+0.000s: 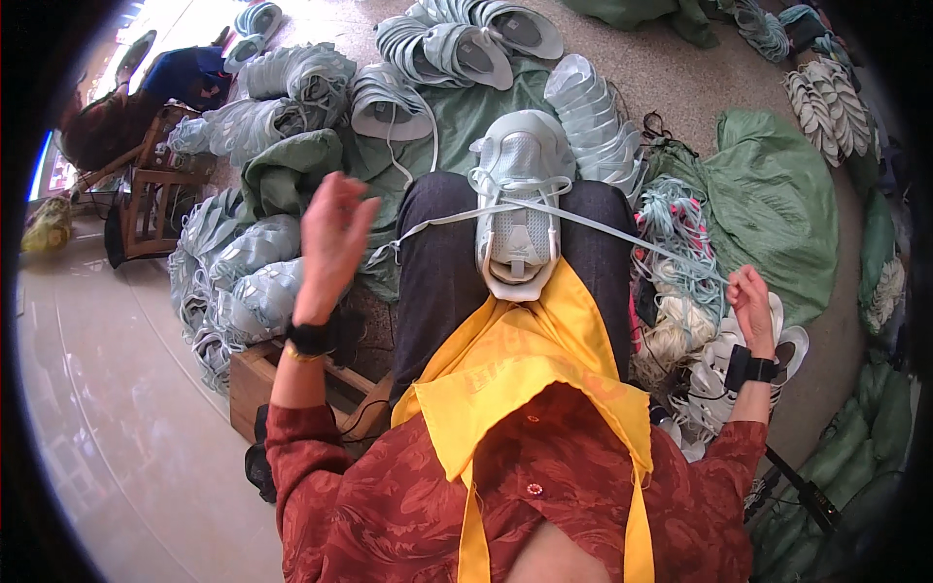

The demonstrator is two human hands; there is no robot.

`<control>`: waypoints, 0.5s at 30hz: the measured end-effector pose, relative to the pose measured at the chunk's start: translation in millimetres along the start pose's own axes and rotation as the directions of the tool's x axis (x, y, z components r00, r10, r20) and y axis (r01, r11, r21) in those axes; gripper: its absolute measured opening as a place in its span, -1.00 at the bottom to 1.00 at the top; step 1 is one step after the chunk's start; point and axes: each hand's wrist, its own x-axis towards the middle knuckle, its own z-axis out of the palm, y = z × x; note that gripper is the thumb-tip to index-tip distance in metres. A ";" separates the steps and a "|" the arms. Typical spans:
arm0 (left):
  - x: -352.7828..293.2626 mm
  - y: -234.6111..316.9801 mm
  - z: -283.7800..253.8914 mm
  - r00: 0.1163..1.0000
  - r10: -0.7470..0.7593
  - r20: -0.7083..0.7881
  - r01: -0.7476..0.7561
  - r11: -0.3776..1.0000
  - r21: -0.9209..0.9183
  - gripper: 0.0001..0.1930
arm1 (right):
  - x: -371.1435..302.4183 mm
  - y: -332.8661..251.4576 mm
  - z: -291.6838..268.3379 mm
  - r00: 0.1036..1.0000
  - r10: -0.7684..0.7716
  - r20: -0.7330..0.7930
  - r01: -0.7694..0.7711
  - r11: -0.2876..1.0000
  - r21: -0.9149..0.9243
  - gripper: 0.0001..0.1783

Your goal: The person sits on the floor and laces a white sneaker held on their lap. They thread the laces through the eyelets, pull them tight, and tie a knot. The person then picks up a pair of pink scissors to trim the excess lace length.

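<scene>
A pale grey-green sneaker point(525, 160) rests between my knees, its toe pointing away from me. Its light flat shoelace point(622, 233) crosses over the tongue and runs taut to the right, where my right hand point(751, 303) pinches its end. On the other side, the loose lace end point(420, 229) trails across my left thigh. My left hand point(335, 233) is raised to the left of that end, apart from it. Its fingers are bent but spread, slightly blurred, and nothing shows in them.
Stacked shoe uppers point(262, 262) lie on the left, with more uppers point(466, 49) ahead. A tangle of laces point(675, 243) and a green sack point(773, 214) are to the right. A wooden stool point(258, 384) stands by my left arm. Another person point(107, 121) sits far left.
</scene>
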 end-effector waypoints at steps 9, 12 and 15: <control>42.9 36.9 97.0 0.949 -0.063 0.310 0.086 0.994 -0.061 -0.86 | 2.5 15.5 -0.8 0.994 0.040 -0.102 -0.037 0.999 0.026 -0.92; 47.6 29.2 88.8 0.870 -0.073 0.488 0.308 0.853 -0.422 -0.95 | 0.5 17.7 -3.9 0.999 0.036 -0.037 -0.031 0.991 0.128 -0.93; 51.2 27.4 75.2 0.702 0.014 0.712 0.399 0.820 -0.411 -0.88 | -5.0 15.6 -24.4 0.994 -0.022 -0.104 0.046 0.970 0.238 -0.92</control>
